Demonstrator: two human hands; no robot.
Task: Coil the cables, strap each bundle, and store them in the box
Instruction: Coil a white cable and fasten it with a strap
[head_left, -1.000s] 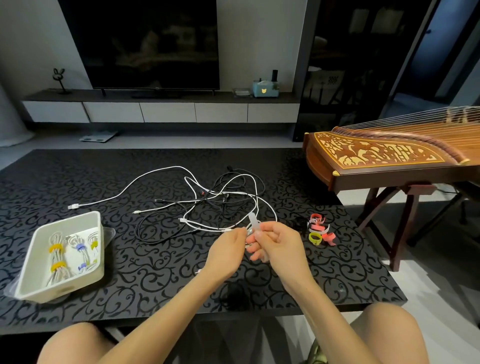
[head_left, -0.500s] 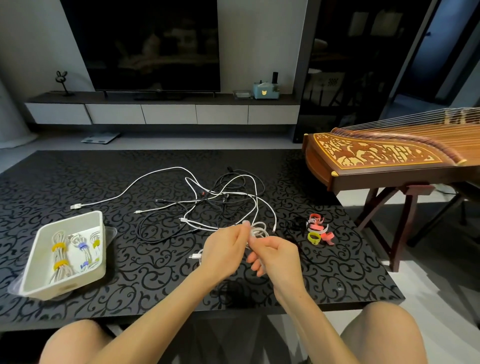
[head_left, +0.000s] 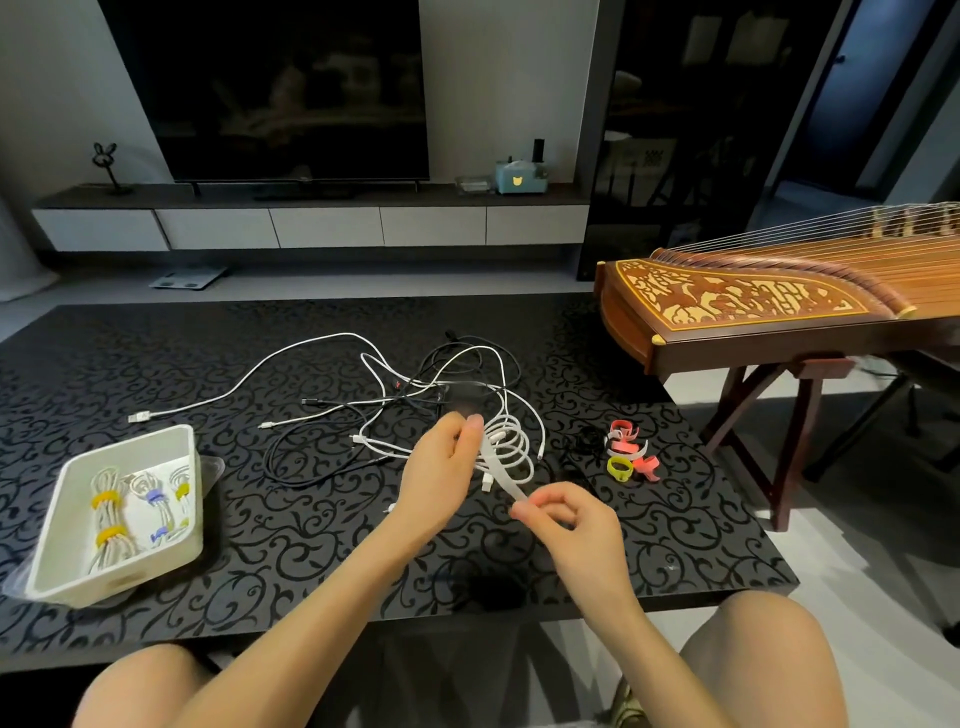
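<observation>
**Strap pulled taut between both hands above a dark counter**

Black counter (head_left: 675, 545) with a grey scroll pattern fills the middle of the frame, and bare knees show at the bottom edge. Behind it, in the upper left, a dark television (head_left: 270, 88) hangs over a low white cabinet (head_left: 327, 226). A small rabbit figure (head_left: 106, 161) and a teal container (head_left: 519, 179) stand on the cabinet top. A bathroom scale (head_left: 189, 278) lies on the floor in front of the cabinet. At the right edge a stringed zither (head_left: 753, 306) rests on a wooden stand.

Just right of centre, the left grip (head_left: 441, 467) pinches the top of a white coil (head_left: 514, 447) between thumb and fingertips. The coil's loops form ovals that are taller than they are wide, fanned slightly toward the right, with a plug end hanging below. Whether the coil touches the counter cannot be told.

A white strap (head_left: 498, 473) runs from the left fingertips down to the right grip (head_left: 571, 525), which pinches the strap's lower end with curled fingers. The strap's long axis slants from upper left to lower right, crossing in front of the coil.

Loose cables (head_left: 415, 384), white and black, lie tangled behind the hands toward the frame's centre. Spare straps (head_left: 631, 449) in pink and yellow sit in a small heap to the right of the coil.

The box (head_left: 135, 574) is at lower left, well apart from the hands. It holds bundles (head_left: 106, 514) strapped in yellow and blue, lying lengthwise along it.
</observation>
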